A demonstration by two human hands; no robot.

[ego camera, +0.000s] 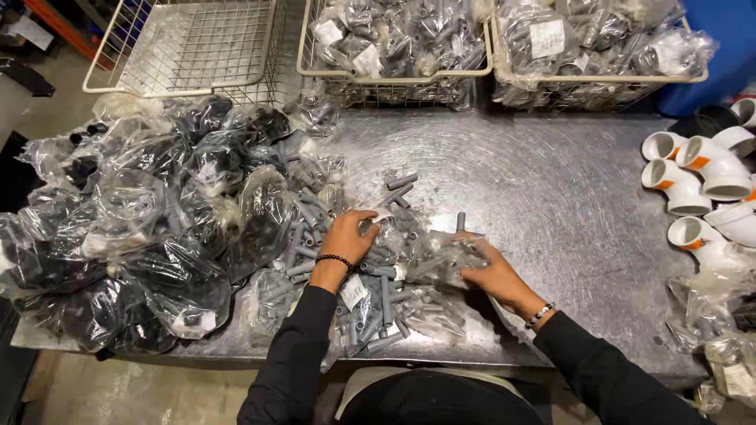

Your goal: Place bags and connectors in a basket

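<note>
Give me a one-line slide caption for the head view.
Both hands, left hand and right hand, grip clear bags of grey pipe fittings on a steel table.

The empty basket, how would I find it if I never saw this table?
Look along the far edge of the metal table, where three white wire baskets stand in a row. The empty basket is the leftmost one. The other two are stuffed with clear bags of grey fittings.

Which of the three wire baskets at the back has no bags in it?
The left wire basket has none; its bare mesh bottom shows. The middle basket and right basket are both heaped with clear bags of grey fittings.
</note>
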